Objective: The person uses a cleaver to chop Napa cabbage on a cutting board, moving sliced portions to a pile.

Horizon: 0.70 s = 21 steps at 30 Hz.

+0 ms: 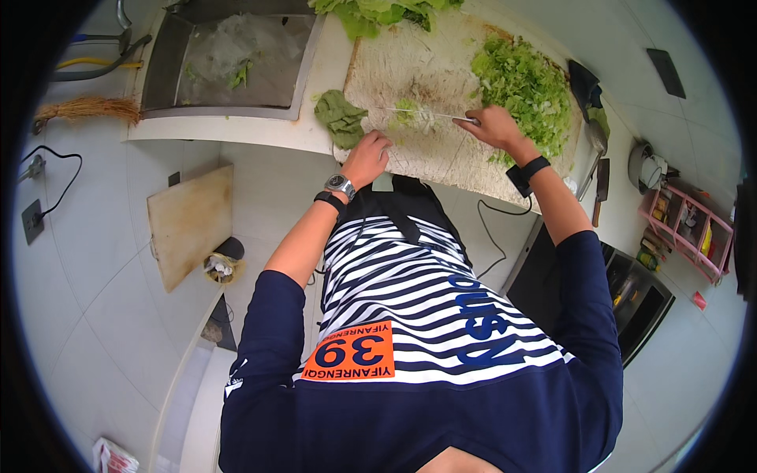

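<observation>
My right hand point(495, 128) grips the handle of a kitchen knife point(427, 113), its thin blade pointing left, low over a worn chopping board point(408, 65). A few pale green scraps point(406, 118) lie by the blade. Chopped lettuce point(523, 83) forms a large heap on the right side of the board, beyond my right hand. At the board's front left edge rests my left hand point(368, 156), fingers loosely bent, with nothing visible in it. Just beside it is a crumpled green cloth point(340, 120). Larger lettuce leaves point(378, 13) lie at the far edge.
A metal sink point(236, 97) with a plastic bag point(239, 44) is at left, near a straw brush point(89, 110). On the right lie a ladle point(596, 136), another knife point(602, 183) and a pink rack point(689, 227). A cable point(485, 230) hangs below the counter.
</observation>
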Motion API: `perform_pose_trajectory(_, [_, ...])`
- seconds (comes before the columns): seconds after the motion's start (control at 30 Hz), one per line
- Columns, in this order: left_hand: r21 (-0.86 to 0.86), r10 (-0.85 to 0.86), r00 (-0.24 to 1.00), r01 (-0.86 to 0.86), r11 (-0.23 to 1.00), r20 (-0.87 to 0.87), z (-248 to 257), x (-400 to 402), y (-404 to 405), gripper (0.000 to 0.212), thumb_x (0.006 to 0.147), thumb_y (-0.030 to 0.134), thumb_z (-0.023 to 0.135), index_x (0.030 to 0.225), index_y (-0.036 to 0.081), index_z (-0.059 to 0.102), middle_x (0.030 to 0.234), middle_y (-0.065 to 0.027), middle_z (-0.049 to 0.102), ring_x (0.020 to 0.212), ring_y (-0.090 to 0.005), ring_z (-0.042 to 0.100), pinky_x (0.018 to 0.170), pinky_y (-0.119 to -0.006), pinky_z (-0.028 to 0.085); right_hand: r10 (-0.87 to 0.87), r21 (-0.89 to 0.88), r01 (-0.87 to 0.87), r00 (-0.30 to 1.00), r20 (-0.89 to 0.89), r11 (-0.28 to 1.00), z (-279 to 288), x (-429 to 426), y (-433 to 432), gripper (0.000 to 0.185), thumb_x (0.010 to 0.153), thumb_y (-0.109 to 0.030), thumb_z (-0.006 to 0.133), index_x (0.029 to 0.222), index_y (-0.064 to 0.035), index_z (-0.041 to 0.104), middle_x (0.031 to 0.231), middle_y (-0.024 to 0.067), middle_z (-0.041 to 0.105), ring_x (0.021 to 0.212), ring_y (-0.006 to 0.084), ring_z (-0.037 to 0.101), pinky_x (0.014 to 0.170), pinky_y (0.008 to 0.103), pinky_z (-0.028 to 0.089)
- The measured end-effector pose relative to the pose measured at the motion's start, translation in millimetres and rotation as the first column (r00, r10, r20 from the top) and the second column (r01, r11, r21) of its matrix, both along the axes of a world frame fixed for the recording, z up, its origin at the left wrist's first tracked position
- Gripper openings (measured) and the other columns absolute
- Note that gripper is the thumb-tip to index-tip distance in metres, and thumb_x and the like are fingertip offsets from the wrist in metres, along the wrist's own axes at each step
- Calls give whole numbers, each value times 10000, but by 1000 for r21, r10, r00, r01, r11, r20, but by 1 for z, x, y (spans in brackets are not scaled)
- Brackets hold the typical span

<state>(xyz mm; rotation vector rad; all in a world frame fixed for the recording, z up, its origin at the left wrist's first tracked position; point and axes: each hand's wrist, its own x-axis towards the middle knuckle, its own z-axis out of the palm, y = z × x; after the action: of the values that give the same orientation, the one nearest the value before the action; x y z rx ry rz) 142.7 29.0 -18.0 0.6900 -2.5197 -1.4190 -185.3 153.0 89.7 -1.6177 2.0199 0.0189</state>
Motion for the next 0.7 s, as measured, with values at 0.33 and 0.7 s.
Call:
perform_pose_trajectory(0.33, [69,37,999,-37,997,-7,7,-2,1,192,936,28,580,1089,-19,685,1136,-153,624,1104,-374,614,976,-451,516,88,204,-67,992,-94,977,-55,-2,-15,682,1023,-642,543,832,-26,764,763,218,709,773,438,706,743,525,580])
perform_pose_trajectory(0.7, [-111,146,985,-136,984,87,17,-13,38,223,907,22,609,1119,10,677,1222,-184,606,1187,-409,582,1032,-474,487,-5,4,6,991,-132,1000,-67,14,32,604,1010,-580,600,877,-19,780,831,220,740,803,420,727,748,514,599])
